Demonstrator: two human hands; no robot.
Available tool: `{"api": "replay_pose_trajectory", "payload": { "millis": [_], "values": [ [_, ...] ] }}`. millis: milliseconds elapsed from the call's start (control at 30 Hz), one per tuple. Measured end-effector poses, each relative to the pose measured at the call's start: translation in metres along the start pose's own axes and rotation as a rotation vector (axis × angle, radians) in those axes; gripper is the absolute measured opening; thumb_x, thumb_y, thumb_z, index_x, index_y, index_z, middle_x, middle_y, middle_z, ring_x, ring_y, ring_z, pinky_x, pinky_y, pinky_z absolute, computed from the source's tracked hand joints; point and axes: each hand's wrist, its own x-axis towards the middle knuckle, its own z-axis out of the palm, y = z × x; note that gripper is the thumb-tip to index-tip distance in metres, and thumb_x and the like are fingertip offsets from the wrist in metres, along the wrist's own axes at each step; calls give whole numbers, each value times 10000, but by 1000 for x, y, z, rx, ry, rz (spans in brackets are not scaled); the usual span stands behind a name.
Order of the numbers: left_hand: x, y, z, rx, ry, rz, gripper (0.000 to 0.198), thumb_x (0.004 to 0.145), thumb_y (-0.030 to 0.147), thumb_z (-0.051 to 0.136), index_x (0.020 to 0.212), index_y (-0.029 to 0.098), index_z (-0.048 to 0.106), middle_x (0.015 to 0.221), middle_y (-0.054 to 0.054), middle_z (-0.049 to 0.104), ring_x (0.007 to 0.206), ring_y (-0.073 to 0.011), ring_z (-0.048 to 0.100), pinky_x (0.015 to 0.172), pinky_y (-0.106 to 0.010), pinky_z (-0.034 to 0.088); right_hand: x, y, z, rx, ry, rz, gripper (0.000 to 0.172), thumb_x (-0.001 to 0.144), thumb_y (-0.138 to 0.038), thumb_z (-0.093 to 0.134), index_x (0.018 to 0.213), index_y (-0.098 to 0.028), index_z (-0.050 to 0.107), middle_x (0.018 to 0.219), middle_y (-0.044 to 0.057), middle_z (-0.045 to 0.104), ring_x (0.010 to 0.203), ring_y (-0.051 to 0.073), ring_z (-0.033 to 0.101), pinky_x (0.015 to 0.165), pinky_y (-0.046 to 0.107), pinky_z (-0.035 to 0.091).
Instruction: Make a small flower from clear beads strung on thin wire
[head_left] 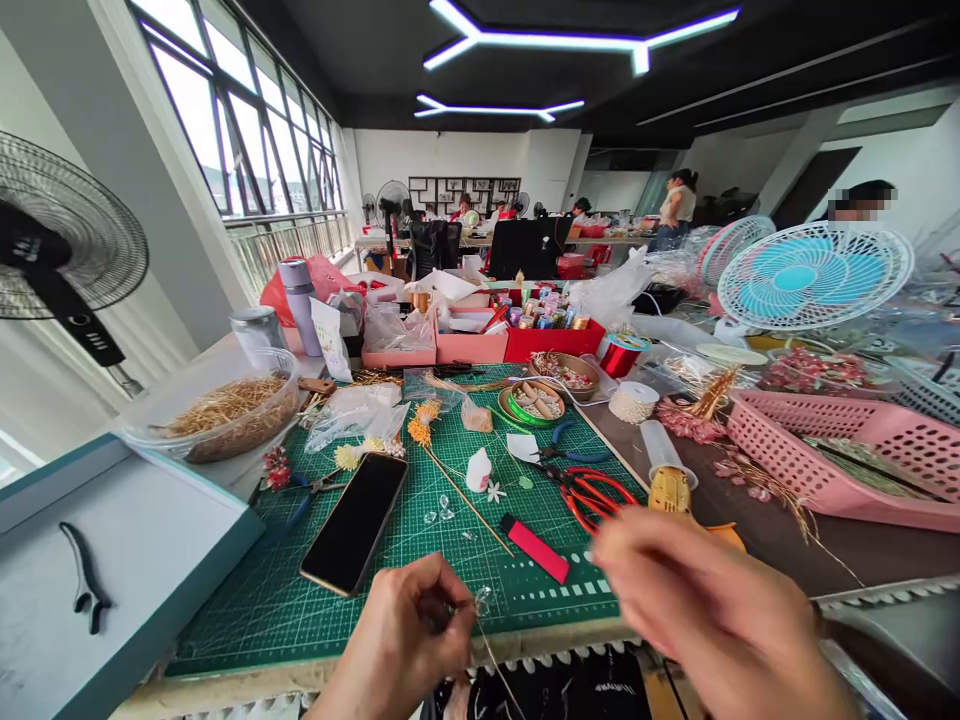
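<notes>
My left hand pinches a thin wire at the front edge of a green cutting mat, with a small clear bead at its tip. My right hand is blurred, to the right of the bead, and shows nothing held. Beyond it lie red-handled scissors and blue-handled pliers. A black smartphone lies face up on the mat, and a red rectangular stick lies close to my hands. Several loose clear beads lie near a thin wooden stick.
A yellow power tool stands right of the mat, beside a pink perforated basket. A plastic tub of straw and a box lid with black pliers sit left. Red and pink boxes stand behind. Co-workers are at the room's far end.
</notes>
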Motion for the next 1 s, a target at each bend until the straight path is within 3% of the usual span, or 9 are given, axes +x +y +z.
{"api": "replay_pose_trajectory", "payload": {
  "millis": [67,133,233,333,400,500,733,867,1000],
  "values": [
    [0,1,0,124,47,77,48,634,143,569,590,162,566,554,-37,648,444,-124,554,429,-211,383,0,10,13,176,-280,251,239,835,-396,544,693,-217,615,552,-17,554,483,101,502,413,194,372],
    [1,0,0,136,52,63,56,643,160,583,593,164,559,534,-30,633,436,-132,565,420,-211,379,-5,19,33,322,-513,464,115,729,-302,632,683,-198,649,535,-32,555,499,90,494,436,177,356],
    [1,-5,0,0,34,-43,105,680,207,601,617,183,520,429,28,555,398,-144,581,403,-215,412,-15,25,56,498,-520,606,36,621,-158,657,644,-185,653,558,-43,586,510,67,502,472,151,362],
    [2,-11,0,-210,-4,-126,142,702,242,624,644,184,508,397,52,554,356,-125,568,380,-209,441,-17,22,60,686,-508,618,56,621,-192,677,636,-177,625,569,-37,605,512,63,534,489,141,378],
    [2,-12,0,-305,-30,-154,140,706,259,645,739,159,552,431,43,601,351,-115,567,377,-207,453,-13,19,57,755,-435,568,184,678,-336,674,667,-174,587,555,-24,605,486,81,554,471,158,401],
    [1,-10,0,-368,-47,-195,260,687,286,682,858,115,588,470,27,642,356,-102,570,383,-200,463,-8,18,57,667,-263,469,315,779,-484,582,706,-179,556,497,-13,587,434,107,557,449,191,442],
    [3,-10,3,-446,-37,-224,288,649,337,727,782,112,606,439,43,615,349,-95,561,375,-202,473,-21,39,77,418,-8,40,181,883,-305,525,752,-200,592,516,-43,575,366,67,538,367,132,397],
    [2,-15,5,-471,-33,-182,326,650,377,733,796,116,602,502,38,626,375,-90,574,387,-197,479,-26,46,82,220,86,-196,101,883,-192,512,819,-220,585,656,-34,641,440,64,585,439,134,445],
    [0,-17,7,-458,-8,-125,387,655,433,725,832,112,601,575,20,634,401,-89,585,398,-192,466,-27,43,84,-14,238,-393,136,896,-136,456,895,-221,562,746,-9,692,624,105,666,568,169,494]
  ]
}}
